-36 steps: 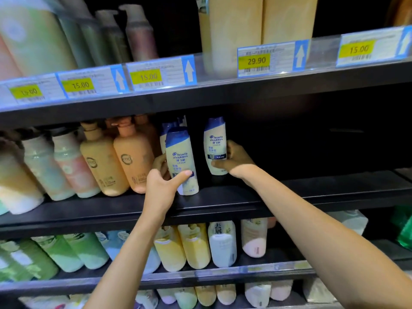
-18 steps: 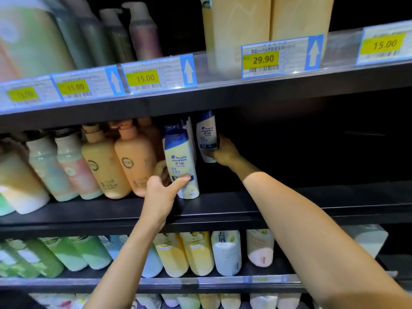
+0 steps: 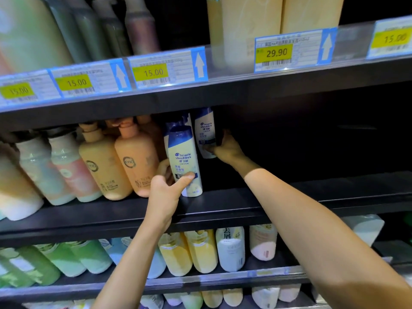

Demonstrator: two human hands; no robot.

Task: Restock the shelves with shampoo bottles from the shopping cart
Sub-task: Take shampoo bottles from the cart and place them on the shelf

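A white shampoo bottle with a blue cap (image 3: 185, 161) stands at the front of the middle black shelf (image 3: 223, 208). My left hand (image 3: 166, 190) is wrapped around its lower part, thumb across the label. A second, matching shampoo bottle (image 3: 204, 130) is held deeper in the shelf, to the right and further back. My right hand (image 3: 225, 148) grips its lower end. More blue-capped bottles stand behind the front one, mostly hidden. The shopping cart is not in view.
Orange pump bottles (image 3: 133, 161) crowd the shelf just left of my left hand. To the right of my right hand the shelf is dark and bare. Price tags (image 3: 276, 52) line the upper shelf edge. Yellow and green bottles (image 3: 200, 250) fill the shelf below.
My right hand has pushed the second bottle further back into the shelf. My left hand has stayed on the front bottle. The view has shifted closer to the shelf.
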